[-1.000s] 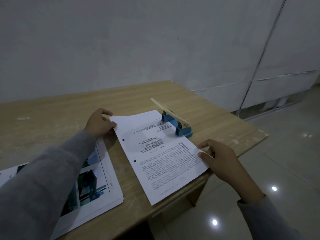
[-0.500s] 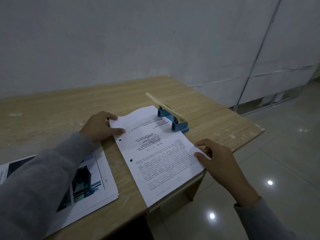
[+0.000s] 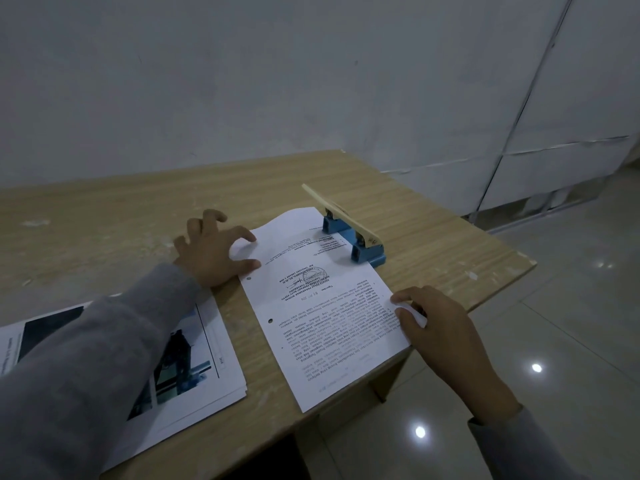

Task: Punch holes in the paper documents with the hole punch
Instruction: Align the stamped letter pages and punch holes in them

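A printed paper document lies on the wooden desk, with two punched holes along its left edge. Its far right corner lies beside the hole punch, which has a blue base and a raised cream lever. My left hand sits at the sheet's far left corner, fingers arched, with thumb and forefinger tips pressing on the paper. My right hand pinches the sheet's right edge, which curls up between thumb and fingers.
A stack of printed pages with photos lies to the left, partly under my left sleeve. The desk's right edge and front corner are close to the sheet, with a tiled floor beyond. A wall stands behind the desk.
My left hand has let go of the sheet's corner and now presses thumb and forefinger on top of it. The right hand keeps its pinch on the right edge.
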